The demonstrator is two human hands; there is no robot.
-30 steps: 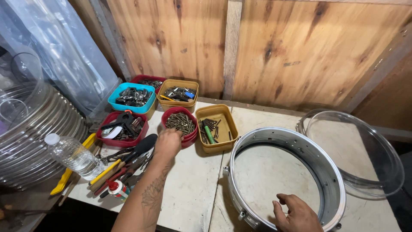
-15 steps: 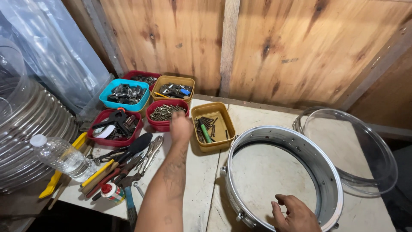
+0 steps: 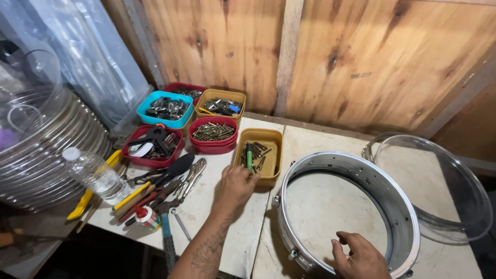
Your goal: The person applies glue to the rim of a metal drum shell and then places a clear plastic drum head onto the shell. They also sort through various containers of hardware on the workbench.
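Left hand touches the yellow tray's near edge.

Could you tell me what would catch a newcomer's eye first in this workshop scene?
Probably the shiny metal drum shell lying flat on the white table, with the right hand on its near rim. Next, the colourful trays of hardware against the wooden wall; the left hand reaches the mustard tray holding a green-handled tool.
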